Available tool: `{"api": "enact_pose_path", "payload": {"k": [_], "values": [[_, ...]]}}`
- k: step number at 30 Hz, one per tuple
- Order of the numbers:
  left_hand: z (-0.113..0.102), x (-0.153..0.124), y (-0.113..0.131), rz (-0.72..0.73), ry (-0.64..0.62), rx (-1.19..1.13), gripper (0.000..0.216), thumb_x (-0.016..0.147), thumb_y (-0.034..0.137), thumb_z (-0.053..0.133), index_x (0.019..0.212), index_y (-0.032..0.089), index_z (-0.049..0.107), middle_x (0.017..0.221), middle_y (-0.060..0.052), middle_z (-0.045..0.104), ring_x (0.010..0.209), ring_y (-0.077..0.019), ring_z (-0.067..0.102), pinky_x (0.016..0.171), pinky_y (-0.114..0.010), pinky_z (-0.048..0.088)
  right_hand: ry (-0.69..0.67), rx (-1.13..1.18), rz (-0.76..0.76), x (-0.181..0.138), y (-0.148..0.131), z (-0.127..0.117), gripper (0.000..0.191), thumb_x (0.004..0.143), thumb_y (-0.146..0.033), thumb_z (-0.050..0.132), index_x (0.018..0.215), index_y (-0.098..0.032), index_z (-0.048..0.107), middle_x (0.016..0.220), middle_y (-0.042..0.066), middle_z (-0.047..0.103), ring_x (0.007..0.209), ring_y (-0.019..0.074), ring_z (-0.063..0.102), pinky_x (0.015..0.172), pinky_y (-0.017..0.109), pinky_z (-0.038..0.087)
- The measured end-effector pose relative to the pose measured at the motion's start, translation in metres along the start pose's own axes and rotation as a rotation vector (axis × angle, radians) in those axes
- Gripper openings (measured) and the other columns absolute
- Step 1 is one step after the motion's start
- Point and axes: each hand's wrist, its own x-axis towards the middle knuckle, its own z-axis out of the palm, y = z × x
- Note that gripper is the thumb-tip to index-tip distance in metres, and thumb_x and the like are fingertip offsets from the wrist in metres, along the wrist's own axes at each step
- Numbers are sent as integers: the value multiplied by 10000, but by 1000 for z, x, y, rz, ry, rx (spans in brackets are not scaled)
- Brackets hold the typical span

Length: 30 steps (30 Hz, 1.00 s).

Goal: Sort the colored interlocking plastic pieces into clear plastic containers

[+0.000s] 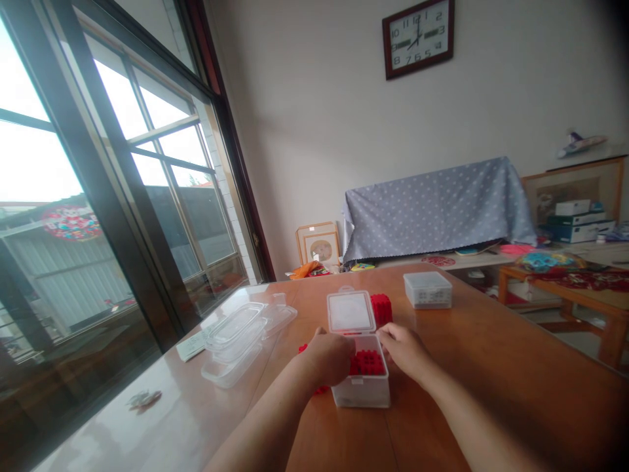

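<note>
A clear plastic box (361,392) stands on the table with its hinged lid (351,311) tipped back. Red toothed plastic blocks (369,362) lie inside it. My left hand (333,357) is curled over the box's left side, its fingertips hidden behind the hand at the blocks. With thumb and fingers, my right hand (403,351) grips the box's right rim near the back corner. Behind the lid stands a stack of red blocks (382,309). More red pieces (320,390) show partly beside and beneath my left hand.
Clear plastic containers (240,331) are piled at the left on the wooden table (457,373), near a paper booklet (192,346). A closed translucent box (427,290) stands at the back right. A small crumpled item (144,399) lies front left.
</note>
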Motion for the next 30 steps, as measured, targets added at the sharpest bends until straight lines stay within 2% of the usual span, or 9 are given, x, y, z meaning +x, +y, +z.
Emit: {"api": "enact_pose_path", "payload": {"k": [4,9,14,17,21,25,30], "values": [[0,-1,0,-13,21,-23,254,848,117,550,1039,181,706,993,-135,778,891,-300,714,943,-515,425,12,-2,-10,0,0,0,319,905,-477,501,817,-209,651,663,10,656,569,160,633,515,237,498],[-6,-15,-8,-52,183,-105,224,888,154,511,1026,230,670,958,-48,776,866,-229,707,948,-427,446,16,-9,-3,-1,-2,-2,303,902,-455,504,822,-206,656,669,14,671,550,155,634,513,236,484],[-4,-36,-38,-111,336,-297,249,871,156,498,1040,224,667,1006,-39,756,924,-203,697,837,-301,512,0,14,35,-1,-1,0,279,885,-438,517,839,-208,668,680,13,681,559,153,637,521,233,480],[2,-49,-57,-149,395,-409,265,840,172,559,1076,215,672,1092,-48,736,1005,-206,680,890,-289,530,-3,21,51,-1,3,3,270,876,-436,528,829,-210,668,673,12,686,570,153,638,520,227,471],[7,-62,-69,-151,349,-504,371,816,263,665,1182,207,649,1209,-65,706,1092,-223,665,949,-311,537,-14,16,67,0,7,5,267,874,-430,538,845,-202,674,680,21,696,587,153,648,524,222,467],[7,-68,-64,-147,270,-520,553,778,309,734,1307,221,602,1327,-73,664,1189,-242,632,1002,-324,519,-15,34,117,0,4,2,264,866,-427,542,859,-200,678,694,25,690,561,150,635,523,237,489],[4,-75,-59,-184,232,-553,639,748,342,781,1343,215,585,1365,-90,644,1226,-260,616,1033,-352,503,-19,73,140,-2,2,3,248,849,-415,557,842,-197,673,676,23,677,557,157,633,526,252,503]]}}
